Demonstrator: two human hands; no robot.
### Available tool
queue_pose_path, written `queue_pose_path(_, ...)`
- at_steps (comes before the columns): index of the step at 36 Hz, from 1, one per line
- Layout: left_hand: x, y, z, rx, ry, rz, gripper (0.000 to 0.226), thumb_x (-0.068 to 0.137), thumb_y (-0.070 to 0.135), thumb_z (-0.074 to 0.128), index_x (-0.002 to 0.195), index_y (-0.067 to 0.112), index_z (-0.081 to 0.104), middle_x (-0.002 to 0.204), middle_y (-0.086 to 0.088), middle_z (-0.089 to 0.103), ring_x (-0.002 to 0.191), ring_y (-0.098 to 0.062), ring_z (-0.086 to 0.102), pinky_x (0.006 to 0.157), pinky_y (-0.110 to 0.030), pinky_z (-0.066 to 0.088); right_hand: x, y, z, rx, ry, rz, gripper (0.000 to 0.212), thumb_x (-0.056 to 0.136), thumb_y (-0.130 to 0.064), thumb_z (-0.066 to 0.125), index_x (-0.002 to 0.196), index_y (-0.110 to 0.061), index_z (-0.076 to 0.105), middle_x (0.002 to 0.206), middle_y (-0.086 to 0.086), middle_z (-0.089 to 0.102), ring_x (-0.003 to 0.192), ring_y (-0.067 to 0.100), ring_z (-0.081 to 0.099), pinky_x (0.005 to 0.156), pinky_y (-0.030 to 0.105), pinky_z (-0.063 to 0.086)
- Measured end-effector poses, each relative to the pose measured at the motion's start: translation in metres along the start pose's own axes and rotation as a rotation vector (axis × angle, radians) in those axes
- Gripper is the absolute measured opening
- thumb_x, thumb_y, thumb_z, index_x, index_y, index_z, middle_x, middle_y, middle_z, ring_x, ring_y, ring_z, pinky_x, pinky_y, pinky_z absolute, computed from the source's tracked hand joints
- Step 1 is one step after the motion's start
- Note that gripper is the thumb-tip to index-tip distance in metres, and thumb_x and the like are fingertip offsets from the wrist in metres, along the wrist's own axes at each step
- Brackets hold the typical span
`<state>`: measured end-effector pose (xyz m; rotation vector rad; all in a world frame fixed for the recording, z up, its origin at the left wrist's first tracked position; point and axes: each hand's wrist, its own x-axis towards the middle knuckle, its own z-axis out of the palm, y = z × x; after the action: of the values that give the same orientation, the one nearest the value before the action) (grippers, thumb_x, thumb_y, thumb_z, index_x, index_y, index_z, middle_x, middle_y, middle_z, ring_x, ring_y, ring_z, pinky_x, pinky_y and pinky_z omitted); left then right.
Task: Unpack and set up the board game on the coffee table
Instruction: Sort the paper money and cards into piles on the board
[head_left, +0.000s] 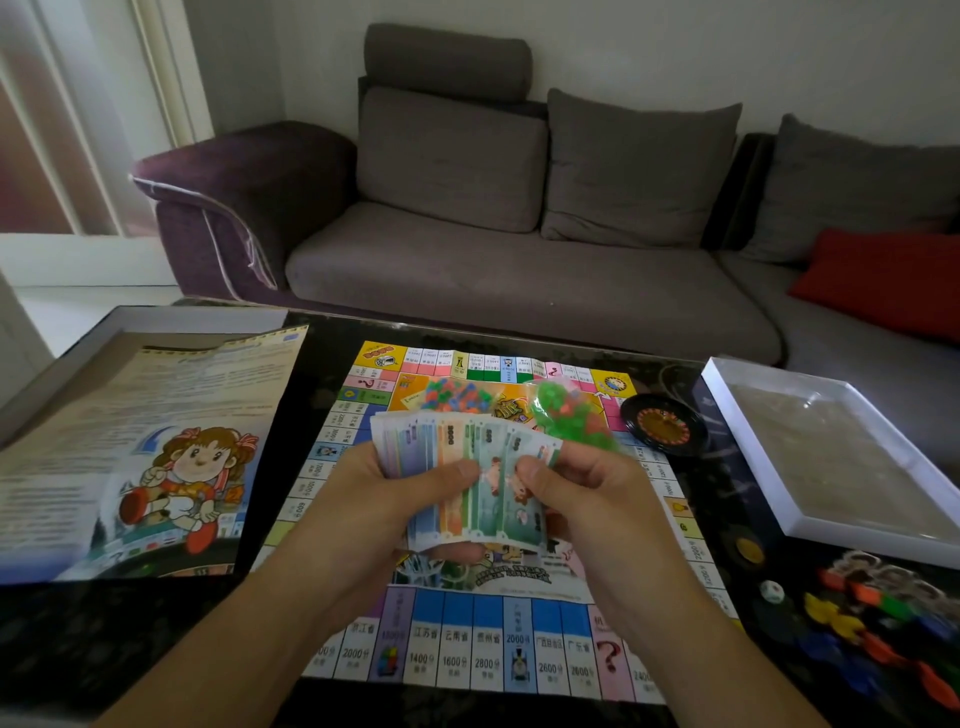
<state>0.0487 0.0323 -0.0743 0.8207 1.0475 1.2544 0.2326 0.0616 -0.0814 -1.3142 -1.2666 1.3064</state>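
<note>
Banknotes (467, 467), fanned, held at frame centre above the board (457, 639); their long axis runs top to bottom of the frame, tilted slightly right. Left hand (395, 493) carries the fan: thumb pressed across the face, fingers curled beneath, so the grip is closed on the stack. Right hand (576, 478) pinches the rightmost notes between thumb and curled fingers at the fan's right edge. Both grips touch the notes; the right is placed to draw notes off toward the right, a likely sorting step. Beyond the fan lie two bags of pieces (566, 410) on the board, a roulette wheel (665, 423) right of it, and the box tray (831, 447) at far right. A rules sheet (150, 441) lies at left on the dark worktop (67, 649).
</note>
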Motion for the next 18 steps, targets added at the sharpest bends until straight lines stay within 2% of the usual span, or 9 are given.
queue_pose_path(6, 0.003, -0.001, -0.003, 0.067, 0.054, 0.029, 0.018, 0.089, 0.002, 0.072, 0.106, 0.008, 0.076, 0.100, -0.014, 0.080, 0.085, -0.037, 0.078, 0.056, -0.048, 0.065, -0.002, -0.003, 0.000, -0.035, 0.026, -0.015, 0.009, 0.098, -0.017, 0.073, 0.092, -0.013, 0.079, 0.092, 0.007, 0.081, 0.085, 0.028, 0.079, 0.082, 0.062, 0.062)
queue_pose_path(8, 0.006, 0.001, -0.006, 0.135, 0.094, 0.065, 0.015, 0.091, 0.001, 0.072, 0.102, 0.009, 0.077, 0.097, -0.012, 0.081, 0.082, -0.036, 0.079, 0.058, -0.051, 0.065, -0.002, -0.004, -0.001, -0.047, 0.049, -0.008, 0.012, 0.097, -0.015, 0.073, 0.094, -0.004, 0.074, 0.089, 0.007, 0.080, 0.081, 0.026, 0.079, 0.074, 0.054, 0.065)
queue_pose_path(10, 0.009, 0.003, -0.011, 0.185, 0.155, 0.090, 0.013, 0.091, 0.002, 0.073, 0.100, 0.011, 0.077, 0.093, -0.009, 0.082, 0.080, -0.033, 0.080, 0.058, -0.050, 0.065, -0.001, -0.004, -0.003, -0.088, 0.053, 0.011, 0.013, 0.097, -0.015, 0.073, 0.094, -0.002, 0.072, 0.086, 0.006, 0.080, 0.074, 0.021, 0.078, 0.058, 0.037, 0.061)
queue_pose_path(11, 0.011, 0.004, -0.014, 0.195, 0.186, 0.095, 0.012, 0.091, 0.002, 0.074, 0.100, 0.010, 0.076, 0.093, -0.009, 0.082, 0.080, -0.032, 0.080, 0.058, -0.049, 0.065, 0.000, -0.003, -0.003, -0.127, 0.045, 0.032, 0.012, 0.097, -0.015, 0.074, 0.094, -0.004, 0.072, 0.086, 0.006, 0.080, 0.071, 0.017, 0.077, 0.054, 0.031, 0.058)
queue_pose_path(14, 0.015, 0.007, -0.024, 0.168, 0.261, 0.085, 0.017, 0.091, 0.003, 0.075, 0.107, 0.004, 0.074, 0.097, -0.012, 0.081, 0.084, -0.033, 0.080, 0.063, -0.053, 0.066, 0.002, 0.008, 0.000, -0.336, 0.013, 0.100, 0.013, 0.095, -0.020, 0.076, 0.095, -0.010, 0.068, 0.089, -0.001, 0.080, 0.078, 0.009, 0.078, 0.068, 0.038, 0.065)
queue_pose_path(16, 0.016, 0.008, -0.029, 0.141, 0.283, 0.074, 0.020, 0.091, 0.004, 0.076, 0.110, 0.002, 0.072, 0.099, -0.014, 0.081, 0.086, -0.034, 0.080, 0.065, -0.055, 0.066, 0.001, 0.019, 0.005, -0.431, -0.023, 0.128, 0.017, 0.093, -0.015, 0.077, 0.099, -0.016, 0.061, 0.093, -0.002, 0.078, 0.080, 0.007, 0.076, 0.062, 0.027, 0.062)
queue_pose_path(18, 0.017, 0.008, -0.030, 0.130, 0.286, 0.065, 0.020, 0.091, 0.003, 0.076, 0.110, 0.002, 0.072, 0.098, -0.014, 0.081, 0.086, -0.034, 0.080, 0.064, -0.054, 0.066, -0.002, 0.031, 0.013, -0.479, -0.072, 0.125, 0.031, 0.091, -0.008, 0.076, 0.106, -0.021, 0.052, 0.102, -0.003, 0.073, 0.084, 0.006, 0.072, 0.053, 0.014, 0.054)
